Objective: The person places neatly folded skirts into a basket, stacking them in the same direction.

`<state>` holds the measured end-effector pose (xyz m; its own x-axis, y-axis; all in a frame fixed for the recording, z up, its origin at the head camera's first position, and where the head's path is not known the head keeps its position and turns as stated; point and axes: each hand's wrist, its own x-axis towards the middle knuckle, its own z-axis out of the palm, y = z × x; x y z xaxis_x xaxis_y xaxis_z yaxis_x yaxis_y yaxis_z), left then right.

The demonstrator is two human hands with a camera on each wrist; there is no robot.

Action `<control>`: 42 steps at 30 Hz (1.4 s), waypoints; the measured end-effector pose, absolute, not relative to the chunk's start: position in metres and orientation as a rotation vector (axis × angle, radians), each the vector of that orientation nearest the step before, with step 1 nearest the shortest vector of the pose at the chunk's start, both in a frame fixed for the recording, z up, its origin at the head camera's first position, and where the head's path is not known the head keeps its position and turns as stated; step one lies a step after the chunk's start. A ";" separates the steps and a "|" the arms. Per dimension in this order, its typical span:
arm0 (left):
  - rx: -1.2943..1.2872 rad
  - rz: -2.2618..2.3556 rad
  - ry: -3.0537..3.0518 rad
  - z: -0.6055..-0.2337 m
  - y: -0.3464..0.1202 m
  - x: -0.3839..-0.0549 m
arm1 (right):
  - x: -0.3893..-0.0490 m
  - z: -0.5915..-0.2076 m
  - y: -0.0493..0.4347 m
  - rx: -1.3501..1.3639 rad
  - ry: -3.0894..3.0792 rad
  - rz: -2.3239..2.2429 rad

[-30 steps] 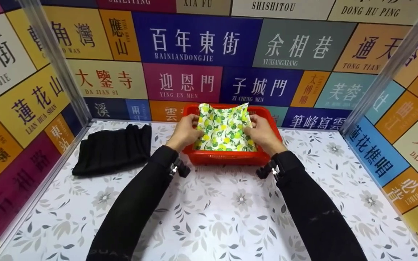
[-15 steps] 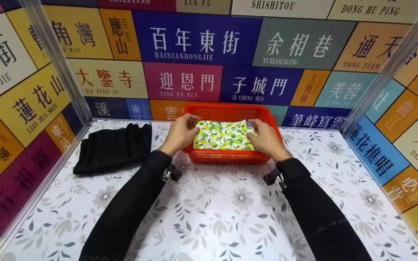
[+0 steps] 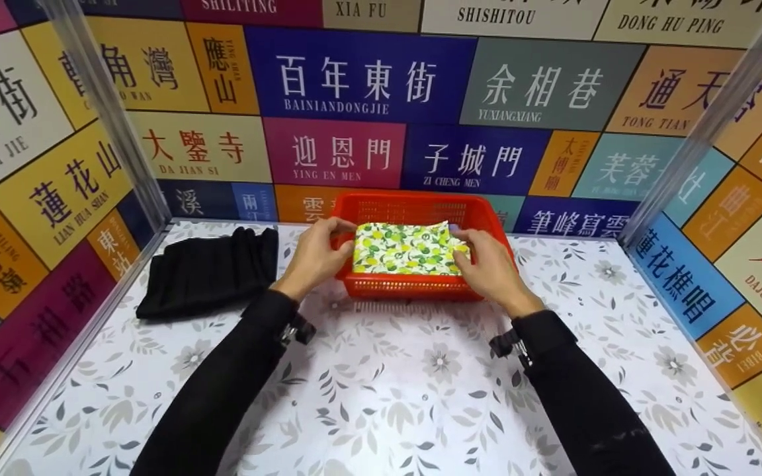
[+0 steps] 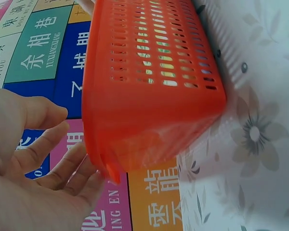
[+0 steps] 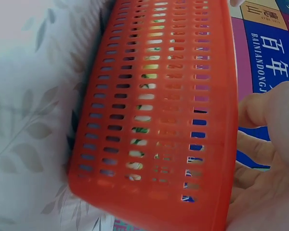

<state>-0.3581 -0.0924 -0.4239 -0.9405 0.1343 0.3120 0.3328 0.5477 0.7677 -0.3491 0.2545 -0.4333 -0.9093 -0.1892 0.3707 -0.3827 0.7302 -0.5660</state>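
A white cloth point(image 3: 407, 250) printed with yellow lemons and green leaves lies folded inside a red plastic basket point(image 3: 414, 285). My left hand point(image 3: 318, 256) is at the basket's left rim, thumb and fingers apart with nothing between them. In the left wrist view, that hand point(image 4: 43, 154) is loosely curved beside the rim. My right hand point(image 3: 490, 268) reaches over the right rim, its thumb and forefinger at the cloth's right edge. The right wrist view shows the hand point(image 5: 269, 159) with its fingertips partly hidden behind the basket wall. A bit of purple shows by the right fingertips.
A folded black cloth point(image 3: 209, 272) lies on the table to the left of the basket. The table covering point(image 3: 407, 396) has a grey floral print. Walls of coloured sign panels point(image 3: 361, 73) stand behind and at both sides, with metal corner posts.
The lemon cloth has gone down from upright between both hands to lying flat in the basket. Both hands have spread apart, the left one away from the cloth to the rim.
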 end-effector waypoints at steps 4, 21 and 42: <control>-0.415 -1.328 -2.554 -0.429 -0.104 -0.352 | -0.342 -0.439 0.254 0.498 -2.597 0.925; -0.232 -1.264 -2.638 -0.454 -0.164 -0.341 | -0.310 -0.457 0.241 0.695 -2.454 0.926; 0.224 -1.035 -2.656 -0.483 -0.252 -0.335 | -0.290 -0.477 0.203 0.922 -2.309 0.913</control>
<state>-0.3350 -0.2516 -0.4828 -0.9484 -0.2434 0.2034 -0.0416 0.7310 0.6811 -0.2900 0.2026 -0.4772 -0.6528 -0.4080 0.6382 -0.7341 0.5486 -0.4002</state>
